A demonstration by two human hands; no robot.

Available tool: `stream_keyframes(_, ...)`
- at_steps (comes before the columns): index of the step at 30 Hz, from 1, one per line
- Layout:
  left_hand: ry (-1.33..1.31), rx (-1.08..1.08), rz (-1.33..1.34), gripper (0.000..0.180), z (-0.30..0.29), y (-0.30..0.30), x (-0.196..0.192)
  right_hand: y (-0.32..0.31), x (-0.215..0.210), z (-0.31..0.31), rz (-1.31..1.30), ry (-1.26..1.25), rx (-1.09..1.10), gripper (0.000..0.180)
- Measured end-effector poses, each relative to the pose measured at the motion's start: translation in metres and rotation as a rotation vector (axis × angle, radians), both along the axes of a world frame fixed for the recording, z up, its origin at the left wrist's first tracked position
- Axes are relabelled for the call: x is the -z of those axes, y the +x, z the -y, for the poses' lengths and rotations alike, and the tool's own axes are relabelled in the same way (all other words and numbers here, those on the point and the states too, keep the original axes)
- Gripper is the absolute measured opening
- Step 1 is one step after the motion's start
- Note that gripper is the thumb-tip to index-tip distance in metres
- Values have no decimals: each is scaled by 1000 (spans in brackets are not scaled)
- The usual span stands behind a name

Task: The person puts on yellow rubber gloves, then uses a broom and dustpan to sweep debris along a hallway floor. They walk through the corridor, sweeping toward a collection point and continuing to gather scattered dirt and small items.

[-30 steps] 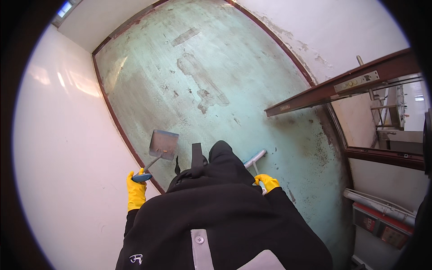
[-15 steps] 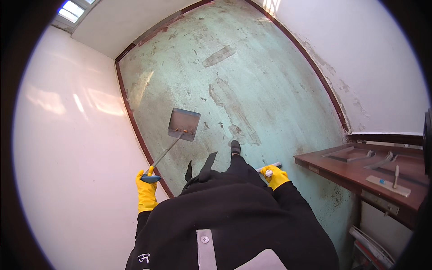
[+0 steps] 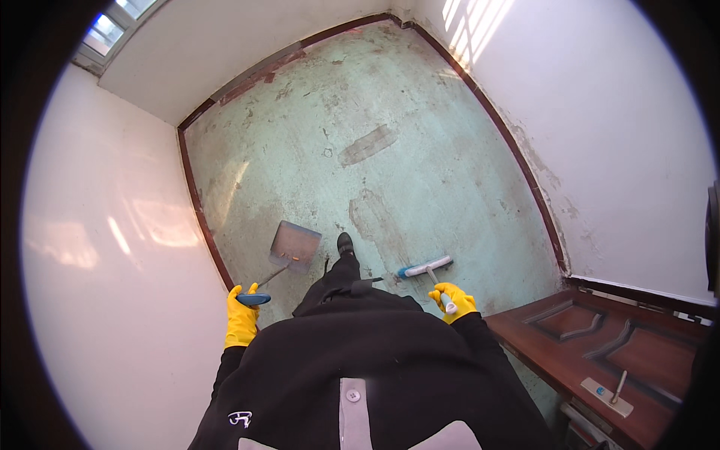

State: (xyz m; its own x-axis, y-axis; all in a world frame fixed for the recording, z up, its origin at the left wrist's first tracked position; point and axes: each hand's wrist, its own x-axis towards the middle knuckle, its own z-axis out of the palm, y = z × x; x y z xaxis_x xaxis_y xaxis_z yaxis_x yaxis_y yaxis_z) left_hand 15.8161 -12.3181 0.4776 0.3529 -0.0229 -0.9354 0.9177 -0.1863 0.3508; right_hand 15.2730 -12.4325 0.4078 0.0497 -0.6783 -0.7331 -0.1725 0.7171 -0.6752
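Observation:
Both my hands wear yellow rubber gloves. My left hand (image 3: 241, 321) is closed around the blue-grey grip of a long-handled dustpan (image 3: 298, 241), which hangs ahead of it at the left. Small orange-brown bits (image 3: 294, 259) lie in the pan near its handle side. At the right, my right hand (image 3: 456, 303) is closed on the pale handle of a brush (image 3: 429, 267) with a white, blue-ended head. That head points ahead of the hand, over the floor; whether it touches the floor, I cannot tell.
The green, worn floor (image 3: 300, 150) has grey patches and a dark red skirting along white walls. A brown panelled door (image 3: 525, 341) with a handle plate (image 3: 606, 396) stands at the lower right. My dark shoe (image 3: 345, 244) is between the dustpan and the brush.
I have stepped forward, with a different foot now in front. The brush head has swung out ahead of my right hand. The dustpan sits slightly lower and further left in view.

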Motion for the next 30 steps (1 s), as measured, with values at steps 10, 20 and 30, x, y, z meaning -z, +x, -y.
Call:
stream_keyframes(10,-153,5,-49,34,225,85,37,23,3,56,-197,-117,-396,21)
stream_keyframes(20,-240,-97,54,26,395,143,36,107,72,317,73,161,50,16)
stream_keyframes(30,-136,-162,71,25,547,202,8,261,83,627,82,187,190,11)
